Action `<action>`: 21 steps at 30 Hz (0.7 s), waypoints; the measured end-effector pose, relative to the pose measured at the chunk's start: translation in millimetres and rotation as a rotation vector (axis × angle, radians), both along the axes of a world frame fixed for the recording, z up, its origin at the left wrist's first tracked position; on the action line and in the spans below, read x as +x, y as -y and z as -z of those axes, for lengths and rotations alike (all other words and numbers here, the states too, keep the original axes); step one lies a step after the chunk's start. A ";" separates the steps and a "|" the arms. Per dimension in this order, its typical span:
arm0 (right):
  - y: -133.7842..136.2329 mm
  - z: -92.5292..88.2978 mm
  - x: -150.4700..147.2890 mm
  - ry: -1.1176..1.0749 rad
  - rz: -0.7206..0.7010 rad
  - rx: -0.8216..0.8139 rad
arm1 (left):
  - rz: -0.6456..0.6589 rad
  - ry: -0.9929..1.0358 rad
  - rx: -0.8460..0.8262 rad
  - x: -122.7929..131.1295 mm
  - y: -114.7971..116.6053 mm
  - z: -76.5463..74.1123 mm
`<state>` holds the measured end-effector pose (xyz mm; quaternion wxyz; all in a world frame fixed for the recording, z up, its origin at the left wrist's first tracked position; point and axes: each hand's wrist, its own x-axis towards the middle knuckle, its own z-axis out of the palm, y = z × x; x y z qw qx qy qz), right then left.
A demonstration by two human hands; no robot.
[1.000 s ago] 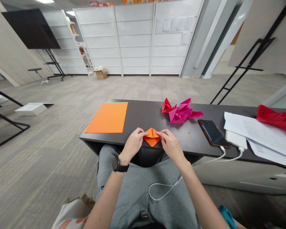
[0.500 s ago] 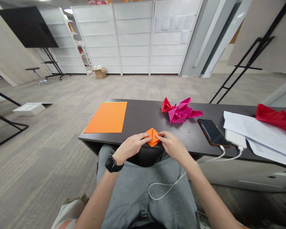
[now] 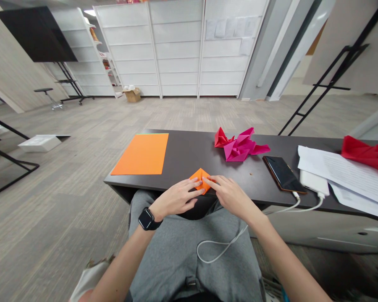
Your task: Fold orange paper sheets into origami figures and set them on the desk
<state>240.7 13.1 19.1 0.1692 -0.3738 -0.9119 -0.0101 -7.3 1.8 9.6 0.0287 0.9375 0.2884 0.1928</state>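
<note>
A small folded orange paper piece point(image 3: 200, 176) lies near the front edge of the dark table point(image 3: 189, 157). My left hand point(image 3: 176, 198), with a black watch on its wrist, lies with fingers stretched out and fingertips pressing on the piece's left side. My right hand point(image 3: 231, 193) rests flat beside it, its fingertips pressing on the piece's right side. Most of the paper's lower part is hidden under my fingers.
A flat orange sheet point(image 3: 141, 154) lies at the table's left. Folded pink and red paper figures point(image 3: 239, 145) sit at the back. A phone point(image 3: 282, 173) on a white cable, a white power bank point(image 3: 313, 183), printed papers point(image 3: 343, 172) and red cloth point(image 3: 367, 154) are at the right.
Both hands went from pinching the orange piece at its sides to lying flatter, with the fingers stretched over it. The piece shows less than before.
</note>
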 end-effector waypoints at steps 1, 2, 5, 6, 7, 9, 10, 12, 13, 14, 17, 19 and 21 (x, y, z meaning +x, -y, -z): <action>3.9 -0.1 -0.7 0.000 -0.007 0.006 | 0.004 -0.008 0.008 -0.3 -0.3 -0.2; 8.1 0.6 -1.5 0.002 -0.019 0.011 | 0.007 -0.018 0.013 -0.5 -0.6 -0.5; 19.7 7.5 -4.2 0.009 -0.039 0.009 | 0.009 -0.035 0.019 0.0 0.8 -1.6; 22.7 10.9 -4.9 0.009 -0.034 0.004 | -0.001 -0.035 0.024 0.9 2.4 -1.8; 24.9 14.4 -5.3 0.007 -0.025 0.001 | -0.017 -0.036 0.034 2.5 4.8 -1.7; 27.5 20.8 -5.2 -0.007 -0.006 -0.004 | -0.069 -0.040 0.058 7.5 11.5 -0.2; 27.9 23.4 -4.7 -0.017 -0.001 -0.009 | -0.099 -0.042 0.068 10.8 15.4 1.2; 27.9 26.2 -3.3 -0.043 0.002 -0.022 | -0.151 -0.038 0.075 17.5 22.7 5.6; 27.6 26.2 -2.8 -0.056 0.002 -0.030 | -0.172 -0.024 0.077 20.3 25.5 8.1; 27.1 25.0 -2.7 -0.067 0.004 -0.038 | -0.185 -0.013 0.078 22.5 27.4 10.4; 23.2 15.1 -6.7 -0.071 0.024 -0.069 | -0.197 0.005 0.081 24.4 28.6 14.2; 17.2 6.3 -13.6 -0.066 0.043 -0.089 | -0.194 0.000 0.078 23.6 27.4 13.4; 8.7 0.6 -22.3 -0.084 0.049 -0.089 | -0.196 -0.002 0.073 23.2 26.7 11.5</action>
